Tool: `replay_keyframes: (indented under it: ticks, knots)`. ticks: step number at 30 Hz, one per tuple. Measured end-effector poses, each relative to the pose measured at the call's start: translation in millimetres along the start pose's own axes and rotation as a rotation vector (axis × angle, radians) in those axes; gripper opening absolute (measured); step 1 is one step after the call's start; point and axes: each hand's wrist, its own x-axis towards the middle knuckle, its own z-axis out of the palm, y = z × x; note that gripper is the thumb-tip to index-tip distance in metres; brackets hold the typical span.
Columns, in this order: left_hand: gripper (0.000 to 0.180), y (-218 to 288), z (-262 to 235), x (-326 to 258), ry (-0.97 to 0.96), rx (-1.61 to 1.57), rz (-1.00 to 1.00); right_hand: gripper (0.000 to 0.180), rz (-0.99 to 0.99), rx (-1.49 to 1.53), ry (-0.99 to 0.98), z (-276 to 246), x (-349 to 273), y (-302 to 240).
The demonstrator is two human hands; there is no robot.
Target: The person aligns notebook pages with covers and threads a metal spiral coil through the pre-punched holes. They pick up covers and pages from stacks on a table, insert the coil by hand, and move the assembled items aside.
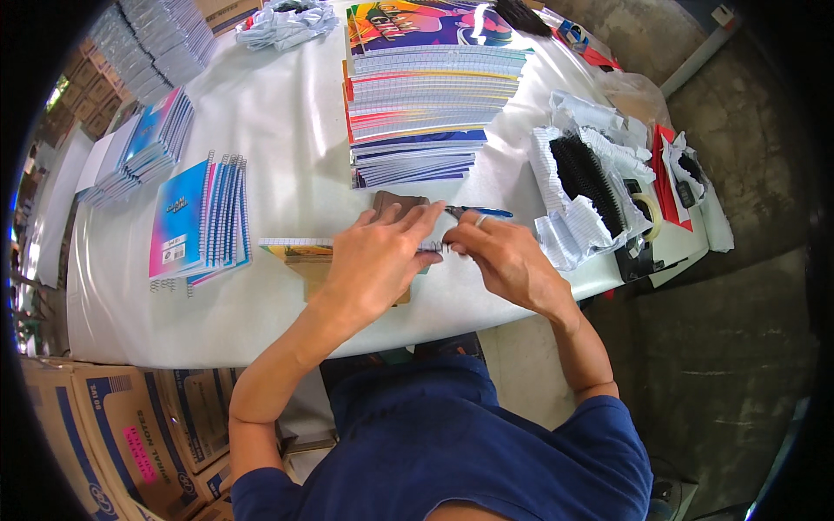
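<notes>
My left hand point(369, 260) lies over an unbound notebook point(295, 242) near the front of the table, its fingers on the far side and its thumb on the near side of the punched edge. Much of the notebook is hidden under that hand. At the edge's right end, my right hand point(502, 256) pinches a dark wire spiral point(439, 247). A brown block point(400, 205) sits just beyond my left fingers. Beside my right fingers lies a slim blue-handled tool point(486, 211) with a dark tip, perhaps pliers. Brown card or wood point(318, 276) shows below the notebook.
A tall stack of notebooks point(426, 104) stands beyond my hands. Spiral-bound notebooks point(187, 213) lie at left, with another pile point(152, 139) behind. On the right, crumpled paper holds black spirals point(591, 178) near a tape roll point(647, 217). Cardboard boxes point(139, 434) stand below the table at left.
</notes>
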Motion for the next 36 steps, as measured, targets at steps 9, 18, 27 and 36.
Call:
replay_keyframes:
  ticks: [9,18,27,36]
  knots:
    - [0.067,12,1,-1,-0.022,0.169,0.091,0.022,-0.107,0.051,-0.199,58,30,119]
    - [0.096,-10,0,-15,0.242,0.129,-0.025,0.046,0.154,0.774,-0.389,14,38,111]
    - [0.097,-16,-2,-15,0.207,0.095,-0.094,0.047,0.053,0.981,-0.439,-9,30,81]
    - [0.09,-21,-8,-19,0.188,0.089,-0.109,0.056,0.161,0.94,-0.447,3,36,68]
